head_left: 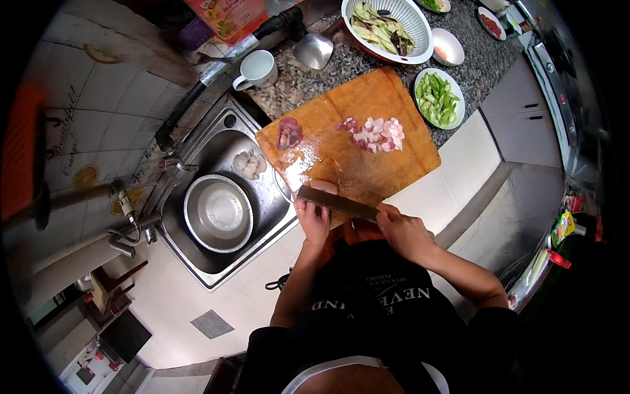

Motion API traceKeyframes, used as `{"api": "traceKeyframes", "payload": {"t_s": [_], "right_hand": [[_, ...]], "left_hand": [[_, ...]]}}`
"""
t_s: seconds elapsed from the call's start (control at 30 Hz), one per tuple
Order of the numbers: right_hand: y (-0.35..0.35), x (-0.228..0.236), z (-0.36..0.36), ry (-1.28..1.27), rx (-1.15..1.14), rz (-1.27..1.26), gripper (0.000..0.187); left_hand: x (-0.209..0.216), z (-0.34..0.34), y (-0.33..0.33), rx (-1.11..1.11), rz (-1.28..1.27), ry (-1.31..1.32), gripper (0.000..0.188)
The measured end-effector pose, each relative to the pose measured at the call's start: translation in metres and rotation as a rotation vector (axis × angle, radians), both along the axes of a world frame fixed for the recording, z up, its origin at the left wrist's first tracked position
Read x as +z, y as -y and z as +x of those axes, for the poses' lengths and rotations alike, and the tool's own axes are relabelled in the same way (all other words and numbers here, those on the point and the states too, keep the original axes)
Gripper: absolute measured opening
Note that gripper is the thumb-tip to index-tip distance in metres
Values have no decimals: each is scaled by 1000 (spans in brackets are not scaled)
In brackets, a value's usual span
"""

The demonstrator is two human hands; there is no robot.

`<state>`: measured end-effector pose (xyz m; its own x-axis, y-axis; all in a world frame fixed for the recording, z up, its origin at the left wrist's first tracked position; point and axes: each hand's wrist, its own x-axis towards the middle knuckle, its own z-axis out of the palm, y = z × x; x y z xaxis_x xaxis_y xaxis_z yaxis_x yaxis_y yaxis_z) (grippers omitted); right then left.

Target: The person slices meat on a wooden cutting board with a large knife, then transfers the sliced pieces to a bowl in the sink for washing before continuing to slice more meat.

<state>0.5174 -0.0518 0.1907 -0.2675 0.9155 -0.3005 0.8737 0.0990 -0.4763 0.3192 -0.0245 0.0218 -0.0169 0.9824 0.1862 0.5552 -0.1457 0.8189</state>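
Note:
My right hand [403,231] is closed around the handle of a cleaver [342,203]. Its dark blade slants across the near edge of a wooden cutting board [367,174]. Just beyond the blade shows a pale pink piece of meat [323,186]. My left hand [314,222] has its fingers bent against that meat at the blade's left end; the blade hides part of the contact. A pile of diced fatty meat [377,134] lies on the right half of the board. One darker red chunk of meat [289,133] sits near its left corner.
Left of the board is a steel sink [172,226] holding a metal basin [218,213] and a pale lump [249,164]. Around the board's far side stand a mug [258,68], a ladle [314,51], a colander of sliced eggplant [420,49], a bowl [448,47] and a plate of green peppers [438,98].

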Motion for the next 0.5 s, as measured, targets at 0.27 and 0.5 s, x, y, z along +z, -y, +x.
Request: {"api": "traceKeyframes", "payload": {"t_s": [0.27,0.5], "right_hand": [[7,5,-12,111,-24,-328,23],[6,3,-7,120,33,-203,35]], "left_hand": [[-34,-5,6,56,-106,237,39],[-27,-6,-2,43,-55,206,38]]}}
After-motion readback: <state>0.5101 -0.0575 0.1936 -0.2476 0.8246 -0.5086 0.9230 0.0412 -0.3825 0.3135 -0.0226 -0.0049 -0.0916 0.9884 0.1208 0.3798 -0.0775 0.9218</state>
